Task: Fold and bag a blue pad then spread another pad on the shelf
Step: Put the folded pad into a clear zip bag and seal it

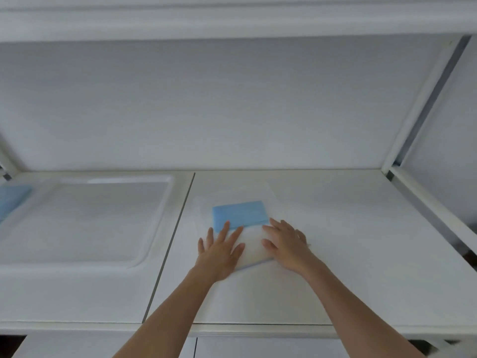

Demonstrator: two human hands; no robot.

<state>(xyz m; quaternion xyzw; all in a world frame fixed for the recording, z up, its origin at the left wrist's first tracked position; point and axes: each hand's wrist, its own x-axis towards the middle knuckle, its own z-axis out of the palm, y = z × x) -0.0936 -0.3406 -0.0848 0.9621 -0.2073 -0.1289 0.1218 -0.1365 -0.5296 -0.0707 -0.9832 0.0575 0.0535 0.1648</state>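
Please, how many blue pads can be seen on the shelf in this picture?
2. One folded blue pad lies near the middle of the shelf, under both hands' fingertips. A second blue pad shows at the far left edge, cut off by the frame. Others may be hidden.

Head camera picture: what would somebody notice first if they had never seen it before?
The bright blue pad, folded small, stands out in the middle of the white shelf; it seems to lie inside a clear bag. Both hands press flat at its near edge: the left hand with spread fingers touching the blue, the right hand beside it on the pad's white part. Far left, another blue piece peeks in beside a white tray.
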